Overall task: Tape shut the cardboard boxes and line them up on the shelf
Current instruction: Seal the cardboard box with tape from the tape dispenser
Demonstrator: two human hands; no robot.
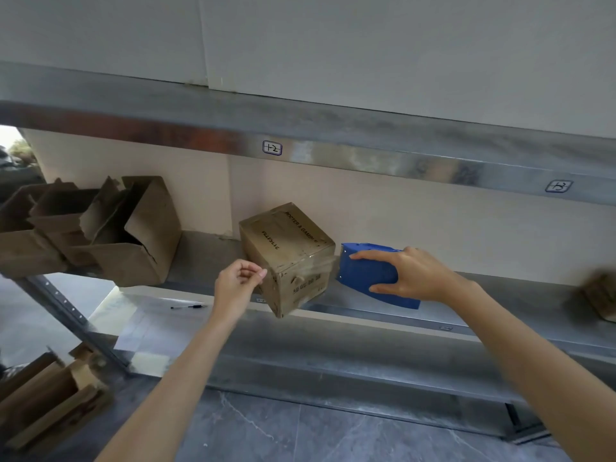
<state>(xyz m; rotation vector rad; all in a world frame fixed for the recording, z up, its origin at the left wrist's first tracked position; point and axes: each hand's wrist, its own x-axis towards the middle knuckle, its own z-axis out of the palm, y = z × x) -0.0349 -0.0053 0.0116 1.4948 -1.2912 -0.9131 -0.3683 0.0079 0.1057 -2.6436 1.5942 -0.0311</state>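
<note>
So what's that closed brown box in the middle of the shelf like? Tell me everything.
The closed box is worn brown cardboard with black print. It sits turned cornerwise on the metal shelf, its near corner overhanging the edge. Clear tape runs across it from the blue dispenser in the right hand to the left hand, which pinches its end.

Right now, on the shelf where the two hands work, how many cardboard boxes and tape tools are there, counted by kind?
Closed box: 1
Open boxes, at left: 3
Blurred box, at right edge: 1
Blue tape dispenser: 1
Total: 6
</note>
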